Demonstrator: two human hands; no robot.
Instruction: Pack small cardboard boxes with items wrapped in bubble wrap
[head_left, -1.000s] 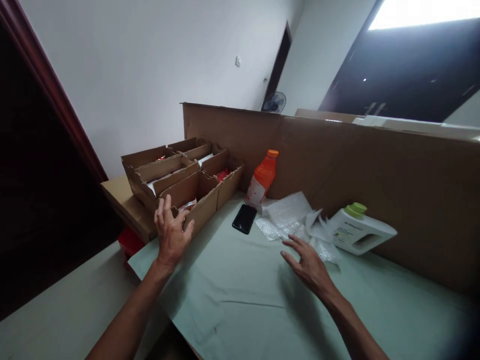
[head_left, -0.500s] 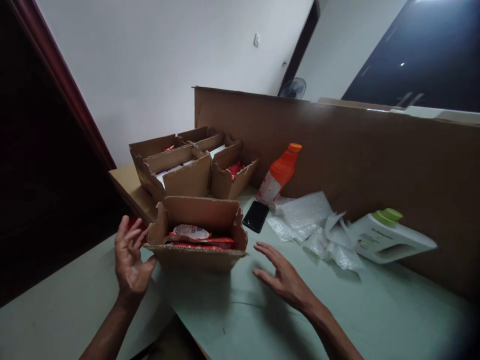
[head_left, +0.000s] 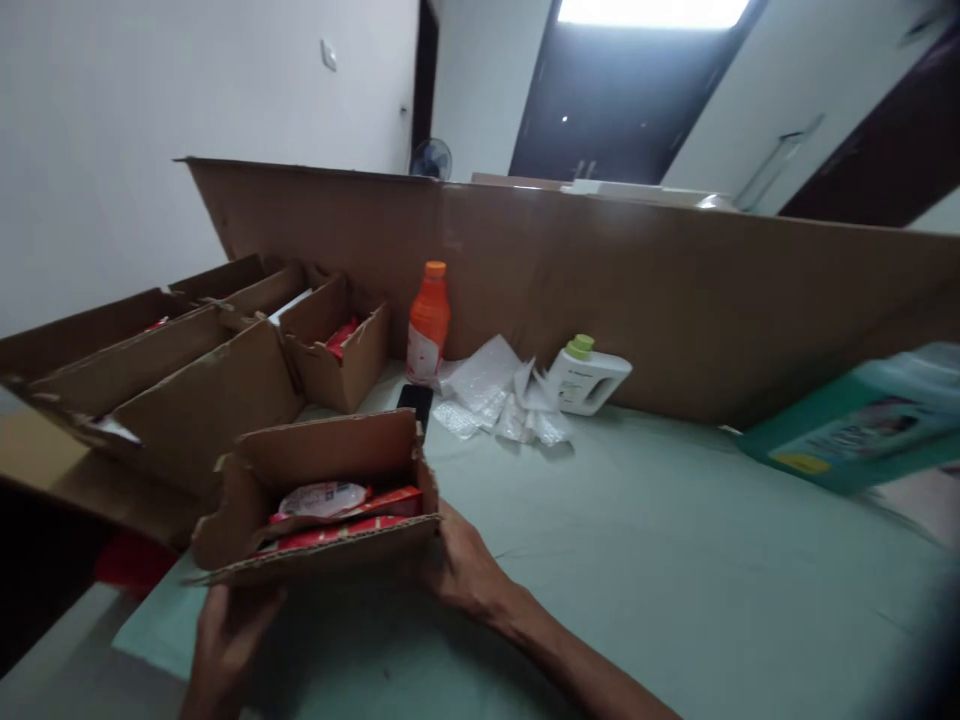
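Note:
An open cardboard box (head_left: 330, 455) holding red packets and a white round-labelled packet (head_left: 324, 499) sits tilted near the table's front edge. My left hand (head_left: 225, 640) grips the box from below at its front left corner. At the front right corner my right hand (head_left: 461, 570) presses against the side of the box. Both hands hold the box between them.
Several more open cardboard boxes (head_left: 187, 370) stand at the left. Behind are an orange bottle (head_left: 427, 322), a black phone (head_left: 416, 400), bubble-wrap bags (head_left: 495, 395) and a white jug with a green cap (head_left: 589, 375). A tall cardboard wall (head_left: 675, 290) runs along the back. A teal package (head_left: 862, 425) lies at right.
Both hands have closed in on the front box and taken hold of it; earlier they hovered apart beside it. The view has swung to the right, showing the teal package.

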